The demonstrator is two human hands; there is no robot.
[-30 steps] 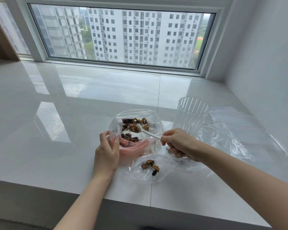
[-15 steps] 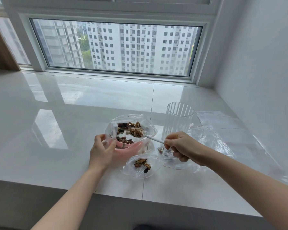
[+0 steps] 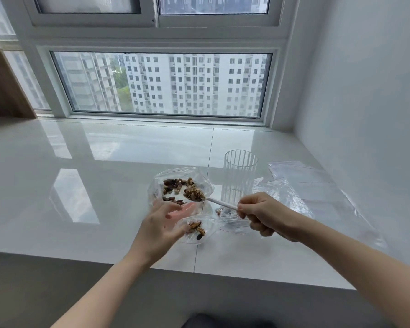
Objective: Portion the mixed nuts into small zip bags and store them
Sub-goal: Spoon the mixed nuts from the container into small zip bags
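Observation:
A clear bag-lined pink bowl (image 3: 189, 210) of mixed nuts (image 3: 173, 185) sits on the white sill. My right hand (image 3: 265, 215) pinches a white plastic spoon (image 3: 219, 202) heaped with nuts (image 3: 194, 194), lifted over the bowl's right side. My left hand (image 3: 160, 227) hovers with relaxed fingers between the bowl and a small zip bag (image 3: 199, 229) holding a few nuts; whether it touches that bag is unclear. A second small bag (image 3: 232, 220) with some nuts lies under my right hand.
A ribbed clear glass (image 3: 239, 176) stands right behind the bags. Several empty zip bags (image 3: 313, 185) lie spread at the right near the wall. The sill's front edge (image 3: 199, 273) runs close below the bags. A window spans the back.
The spoon came up out of the bowl loaded with nuts. My left hand let go of the bowl's rim and moved down toward the near small bag. The camera tilted up.

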